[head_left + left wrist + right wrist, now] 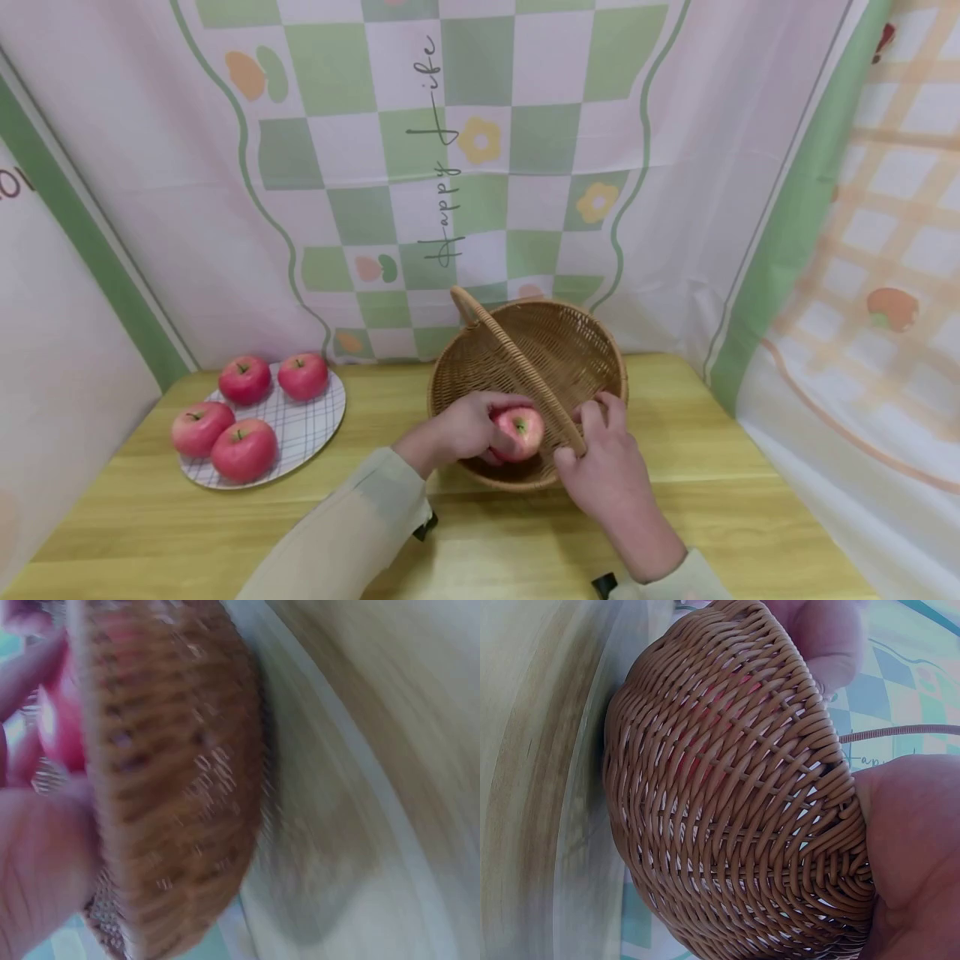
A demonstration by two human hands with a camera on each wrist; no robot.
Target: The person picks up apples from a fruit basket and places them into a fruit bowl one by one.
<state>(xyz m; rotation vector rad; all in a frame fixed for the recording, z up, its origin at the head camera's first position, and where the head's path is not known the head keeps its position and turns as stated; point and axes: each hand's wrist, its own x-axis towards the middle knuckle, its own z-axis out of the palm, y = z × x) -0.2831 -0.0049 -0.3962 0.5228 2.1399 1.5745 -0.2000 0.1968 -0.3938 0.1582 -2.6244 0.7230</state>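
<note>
My left hand grips a red apple inside the near-left part of a brown wicker basket. In the left wrist view the same apple shows behind the basket's rim, partly hidden by the blurred weave. At the near right, my right hand holds the basket at its rim, by the foot of its arched handle. Its fingers reach over into the basket, while the thumb lies near the handle's foot. Red shows through the basket wall in the right wrist view.
Several red apples, one of them a front apple, lie on a round white checked plate at the left of the wooden table. A printed cloth hangs behind the basket, with more cloth at both sides.
</note>
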